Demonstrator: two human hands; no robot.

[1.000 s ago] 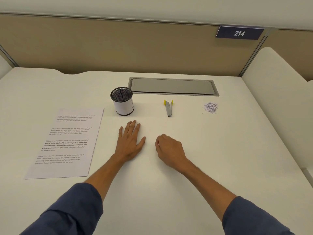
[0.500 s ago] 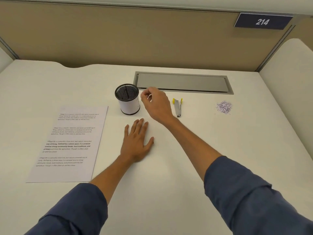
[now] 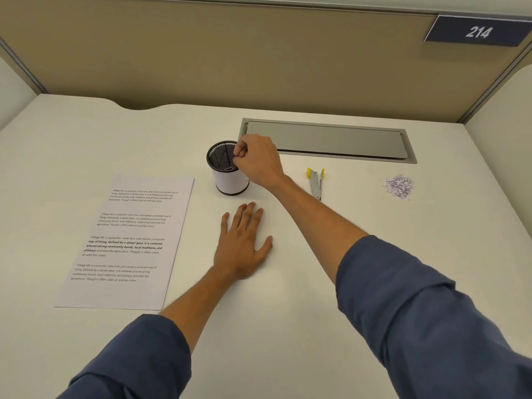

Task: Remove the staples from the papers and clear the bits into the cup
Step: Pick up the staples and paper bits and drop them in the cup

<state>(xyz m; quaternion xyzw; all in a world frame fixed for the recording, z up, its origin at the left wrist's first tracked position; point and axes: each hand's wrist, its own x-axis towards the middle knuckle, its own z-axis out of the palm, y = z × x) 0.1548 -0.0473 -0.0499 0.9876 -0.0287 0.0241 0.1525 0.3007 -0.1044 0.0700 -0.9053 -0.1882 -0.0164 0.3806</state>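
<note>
While the left hand (image 3: 241, 243) lies spread flat on the desk, the right hand (image 3: 259, 161) pinches something too small to make out at the cup's (image 3: 229, 174) three-o'clock rim, likely a feather-light bit best taken by fingertips.

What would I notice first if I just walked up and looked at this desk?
Probably the right hand reaching over the black mesh cup in the middle of the desk, its fingers pinched together at the rim. Next, the left hand lying flat nearer the person, with the printed paper on its left. Far right sits a little pile of paper bits.
</note>
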